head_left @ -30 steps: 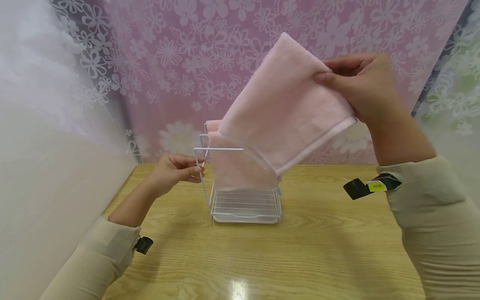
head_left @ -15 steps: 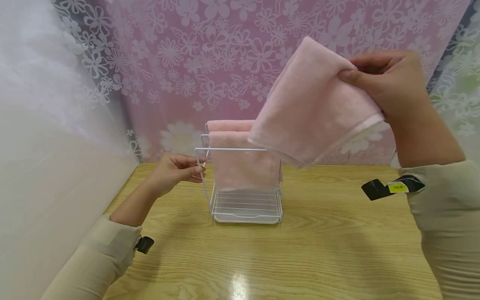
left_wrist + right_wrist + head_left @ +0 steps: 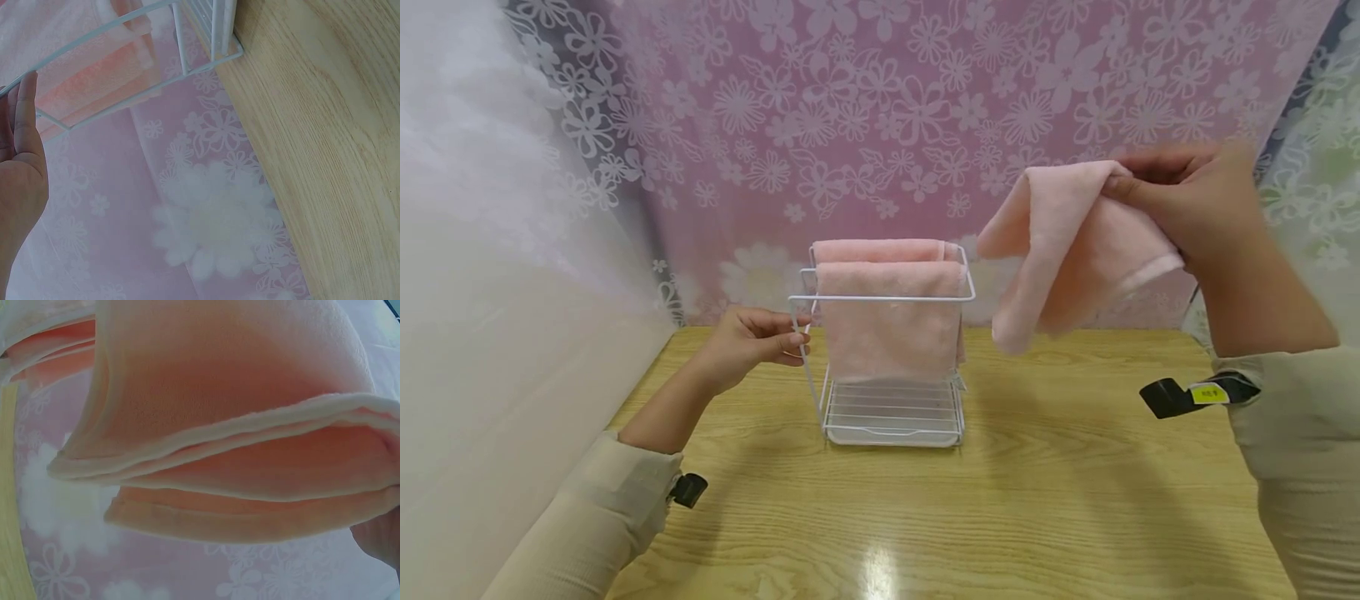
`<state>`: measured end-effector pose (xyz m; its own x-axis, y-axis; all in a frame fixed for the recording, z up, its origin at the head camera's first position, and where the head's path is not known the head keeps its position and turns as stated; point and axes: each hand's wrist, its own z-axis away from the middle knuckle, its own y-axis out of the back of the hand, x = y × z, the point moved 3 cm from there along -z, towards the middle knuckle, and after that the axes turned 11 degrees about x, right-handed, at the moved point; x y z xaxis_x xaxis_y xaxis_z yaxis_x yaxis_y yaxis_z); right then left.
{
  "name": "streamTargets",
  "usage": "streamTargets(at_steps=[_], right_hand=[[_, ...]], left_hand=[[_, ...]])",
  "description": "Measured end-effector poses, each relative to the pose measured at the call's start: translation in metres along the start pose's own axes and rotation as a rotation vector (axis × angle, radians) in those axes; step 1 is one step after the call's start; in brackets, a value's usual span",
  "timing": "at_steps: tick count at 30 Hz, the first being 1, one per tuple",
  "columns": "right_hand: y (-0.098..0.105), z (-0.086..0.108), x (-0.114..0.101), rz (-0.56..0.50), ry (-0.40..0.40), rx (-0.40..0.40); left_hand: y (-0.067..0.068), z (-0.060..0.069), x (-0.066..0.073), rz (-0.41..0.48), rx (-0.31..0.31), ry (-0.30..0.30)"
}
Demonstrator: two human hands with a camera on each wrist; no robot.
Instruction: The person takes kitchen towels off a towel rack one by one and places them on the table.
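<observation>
A white wire rack (image 3: 880, 297) stands on the table in the head view, with pink towels (image 3: 891, 333) draped over its two rear bars. Its front bar is bare. My left hand (image 3: 741, 346) pinches the rack's left side wire between thumb and fingers; the left wrist view shows the fingers (image 3: 26, 119) at that wire. Up and to the right of the rack, my right hand (image 3: 1195, 208) pinches another pink towel (image 3: 1067, 242) by its upper edge. That towel hangs folded in layers, apart from the rack. In the right wrist view the towel (image 3: 219, 381) hides most of the hand.
The rack has a white tray (image 3: 891, 435) at its base, on a wood-grain table (image 3: 895, 517). Behind stands a pink curtain (image 3: 880, 125) with white flowers. A pale wall or sheet (image 3: 512, 292) borders the left side.
My right hand has moved right and then slightly down, carrying the towel off from in front of the rack. The towel now droops and folds over. My left hand stays on the rack.
</observation>
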<state>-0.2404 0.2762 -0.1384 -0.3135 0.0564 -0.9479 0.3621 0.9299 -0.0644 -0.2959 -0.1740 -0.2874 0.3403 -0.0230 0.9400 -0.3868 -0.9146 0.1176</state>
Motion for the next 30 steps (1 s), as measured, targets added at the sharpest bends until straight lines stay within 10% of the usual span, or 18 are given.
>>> streamTargets(at_steps=[30], right_hand=[[0.004, -0.005, 0.114, 0.456, -0.067, 0.028]], left_hand=[[0.000, 0.001, 0.001, 0.005, 0.012, -0.007]])
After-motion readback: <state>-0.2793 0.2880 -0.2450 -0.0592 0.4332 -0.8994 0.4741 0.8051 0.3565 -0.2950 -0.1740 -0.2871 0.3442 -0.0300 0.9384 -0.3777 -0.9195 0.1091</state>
